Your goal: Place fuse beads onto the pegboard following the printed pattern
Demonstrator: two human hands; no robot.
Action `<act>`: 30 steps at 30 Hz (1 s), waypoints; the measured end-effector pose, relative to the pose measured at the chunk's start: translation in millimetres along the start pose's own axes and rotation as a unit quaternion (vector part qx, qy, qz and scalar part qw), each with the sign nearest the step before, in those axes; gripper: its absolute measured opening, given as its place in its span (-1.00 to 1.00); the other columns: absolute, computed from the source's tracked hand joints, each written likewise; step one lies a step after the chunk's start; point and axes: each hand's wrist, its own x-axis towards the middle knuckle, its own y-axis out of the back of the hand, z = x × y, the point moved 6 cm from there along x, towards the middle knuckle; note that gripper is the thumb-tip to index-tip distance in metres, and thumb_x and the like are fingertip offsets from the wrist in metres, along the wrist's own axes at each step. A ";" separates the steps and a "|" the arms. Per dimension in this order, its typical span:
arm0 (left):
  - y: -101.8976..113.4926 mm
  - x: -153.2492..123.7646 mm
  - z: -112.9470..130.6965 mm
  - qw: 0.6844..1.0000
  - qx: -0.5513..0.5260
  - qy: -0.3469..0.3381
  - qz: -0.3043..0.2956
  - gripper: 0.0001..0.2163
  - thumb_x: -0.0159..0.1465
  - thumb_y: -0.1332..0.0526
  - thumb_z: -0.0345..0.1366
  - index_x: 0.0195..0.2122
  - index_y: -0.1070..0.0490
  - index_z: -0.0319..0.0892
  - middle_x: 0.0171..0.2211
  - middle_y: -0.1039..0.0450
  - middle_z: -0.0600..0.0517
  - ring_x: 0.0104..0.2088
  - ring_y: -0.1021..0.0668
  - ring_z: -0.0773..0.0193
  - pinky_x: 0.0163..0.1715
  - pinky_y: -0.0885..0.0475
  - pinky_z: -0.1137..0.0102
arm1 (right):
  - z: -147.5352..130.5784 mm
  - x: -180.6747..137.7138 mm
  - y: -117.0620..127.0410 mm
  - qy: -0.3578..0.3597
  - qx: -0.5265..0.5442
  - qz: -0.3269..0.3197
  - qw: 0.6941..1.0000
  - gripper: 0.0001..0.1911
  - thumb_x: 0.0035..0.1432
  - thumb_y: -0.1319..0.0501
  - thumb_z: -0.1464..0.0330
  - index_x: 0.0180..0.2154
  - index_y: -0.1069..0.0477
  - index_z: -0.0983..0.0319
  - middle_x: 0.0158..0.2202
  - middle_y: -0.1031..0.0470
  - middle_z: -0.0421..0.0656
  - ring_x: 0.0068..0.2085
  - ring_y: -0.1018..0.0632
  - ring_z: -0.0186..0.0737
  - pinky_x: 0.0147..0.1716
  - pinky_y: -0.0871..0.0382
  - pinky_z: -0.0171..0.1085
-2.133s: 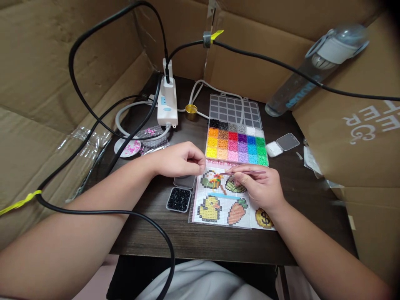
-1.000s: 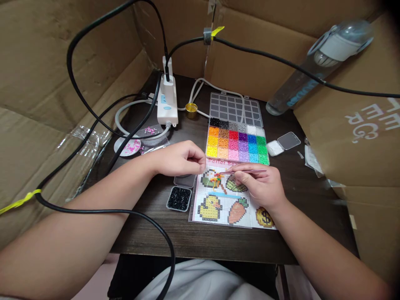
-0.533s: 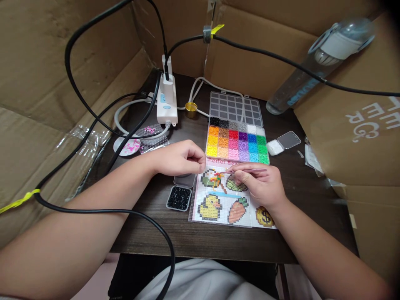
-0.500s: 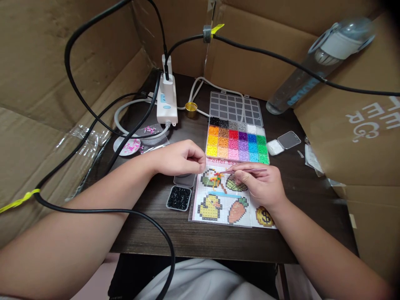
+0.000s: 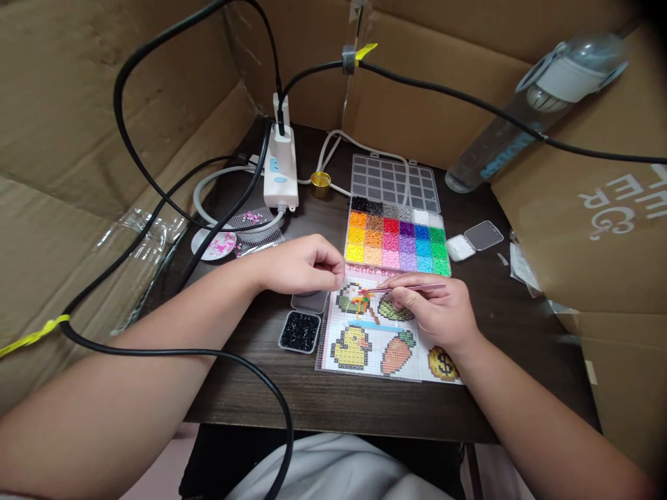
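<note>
My right hand [image 5: 436, 305] grips pink tweezers [image 5: 411, 287], their tips pointing left onto a cluster of orange, red and green beads [image 5: 361, 300]. Those beads lie on a clear pegboard over the printed pattern sheet [image 5: 344, 383], which shows a duck, a carrot and a coin. At the sheet's upper left edge, my left hand [image 5: 317, 264] is closed with its fingers curled; whatever it may hold is hidden. A small box of black beads [image 5: 299, 331] sits below my left hand. Behind the sheet is the sorted bead case [image 5: 396, 239].
A power strip [image 5: 280, 173] with plugs stands back left. Black cables [image 5: 198, 351] loop across my left arm and overhead. A clear bottle [image 5: 511, 132] leans at the back right. A box of white beads [image 5: 460, 248], a gold cup [image 5: 320, 184] and a dish of pink beads [image 5: 213, 244] lie around.
The tweezer tips have shifted very slightly by the bead cluster. The whole view has moved a little; both hands keep nearly the same pose.
</note>
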 end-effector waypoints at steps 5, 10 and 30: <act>-0.2 -0.3 1.0 1.000 0.005 -0.001 -0.001 -0.83 0.14 -0.28 -0.24 -0.50 -0.45 -0.24 -0.58 -0.32 0.10 -0.55 -0.31 0.39 -0.54 -0.19 0.48 | 0.7 -0.3 -0.2 0.001 0.001 -0.002 1.000 -0.89 0.10 -0.37 0.39 -0.37 -0.72 0.14 -0.48 -0.68 -0.17 -0.56 -0.56 -0.29 -0.59 -0.48 -0.33; 0.2 -0.3 1.9 1.000 0.007 -0.007 -0.001 -0.82 0.15 -0.28 -0.24 -0.49 -0.46 -0.25 -0.58 -0.32 0.10 -0.55 -0.32 0.39 -0.55 -0.19 0.49 | 0.3 0.3 -0.2 -0.002 0.008 -0.004 1.000 -0.90 0.09 -0.38 0.39 -0.37 -0.71 0.14 -0.47 -0.69 -0.16 -0.53 -0.59 -0.26 -0.56 -0.52 -0.31; -0.1 0.4 2.0 1.000 0.014 -0.006 0.001 -0.82 0.14 -0.27 -0.22 -0.48 -0.47 -0.25 -0.58 -0.31 0.11 -0.55 -0.31 0.39 -0.54 -0.18 0.48 | -0.6 1.0 -2.5 0.009 0.034 -0.008 0.999 -0.87 0.07 -0.38 0.45 -0.37 -0.72 0.13 -0.51 -0.67 -0.19 -0.54 -0.59 -0.30 -0.53 -0.52 -0.36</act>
